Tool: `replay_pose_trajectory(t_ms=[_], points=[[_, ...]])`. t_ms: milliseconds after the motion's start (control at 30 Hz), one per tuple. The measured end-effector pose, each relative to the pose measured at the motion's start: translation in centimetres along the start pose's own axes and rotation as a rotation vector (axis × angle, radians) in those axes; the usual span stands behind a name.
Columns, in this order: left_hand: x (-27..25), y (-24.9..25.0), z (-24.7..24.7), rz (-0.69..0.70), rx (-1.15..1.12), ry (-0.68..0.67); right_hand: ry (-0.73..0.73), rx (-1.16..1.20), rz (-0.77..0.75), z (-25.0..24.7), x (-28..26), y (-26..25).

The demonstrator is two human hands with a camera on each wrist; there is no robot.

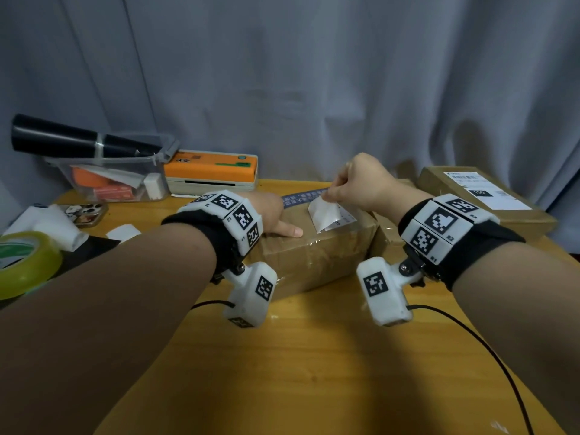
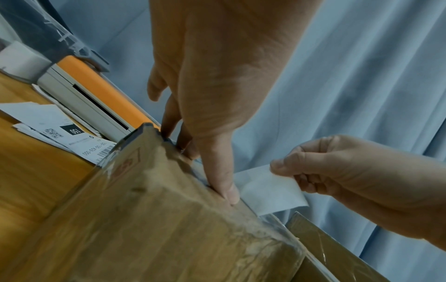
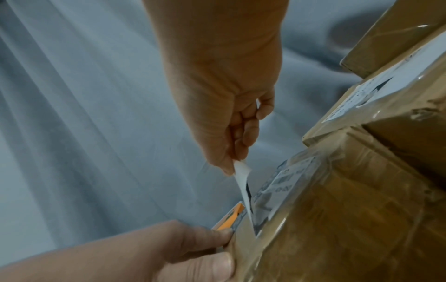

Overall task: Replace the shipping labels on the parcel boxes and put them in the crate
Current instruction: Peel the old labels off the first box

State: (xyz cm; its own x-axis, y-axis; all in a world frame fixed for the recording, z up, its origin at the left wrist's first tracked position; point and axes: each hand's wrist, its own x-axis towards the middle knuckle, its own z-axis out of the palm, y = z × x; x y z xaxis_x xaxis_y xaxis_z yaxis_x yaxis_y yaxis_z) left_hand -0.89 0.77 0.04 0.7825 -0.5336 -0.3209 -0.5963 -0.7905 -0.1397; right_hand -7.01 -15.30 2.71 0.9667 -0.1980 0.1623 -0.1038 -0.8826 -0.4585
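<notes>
White label point(image 1: 321, 215) edge above box point(image 1: 317, 255)

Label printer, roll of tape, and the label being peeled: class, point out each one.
label printer point(image 1: 209, 169), head view, orange top.
roll of tape point(image 1: 28, 265), head view, outer band.
label being peeled point(image 1: 321, 215), head view, lifted white underside.

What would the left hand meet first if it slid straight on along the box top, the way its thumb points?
Probably the peeled shipping label that the right hand pinches: it lies just ahead of the left hand on the parcel box, though depth is unclear.
</notes>
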Motion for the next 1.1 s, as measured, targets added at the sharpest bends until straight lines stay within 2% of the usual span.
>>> replay_pose_trajectory(t_ms=[367,500,600,767,933,1100], points=[[-0.3,0.3,-0.2,-0.012,-0.003,-0.012,0.094,-0.017,0.046,-0.3,1.3,0.4],[-0.2,0.3,-0.2,-0.012,-0.021,-0.005,0.223,0.262,0.044,-2.0,1.2,0.3],[-0.2,0.3,-0.2,-0.017,-0.047,0.000,0.118,0.275,0.041,-3.1,0.5,0.5],[-0.1,0.0,0.1,0.010,-0.109,0.037,0.104,0.260,0.041,-1.3,-0.3,1.5],[-0.7,-1.1,-0.1,0.015,-0.141,0.045,0.106,0.402,0.013,-0.5,-0.7,2.8],[-1.0,-1.6,0.1,0.042,-0.202,0.145,0.027,0.447,-0.071,0.0,-1.7,3.2]])
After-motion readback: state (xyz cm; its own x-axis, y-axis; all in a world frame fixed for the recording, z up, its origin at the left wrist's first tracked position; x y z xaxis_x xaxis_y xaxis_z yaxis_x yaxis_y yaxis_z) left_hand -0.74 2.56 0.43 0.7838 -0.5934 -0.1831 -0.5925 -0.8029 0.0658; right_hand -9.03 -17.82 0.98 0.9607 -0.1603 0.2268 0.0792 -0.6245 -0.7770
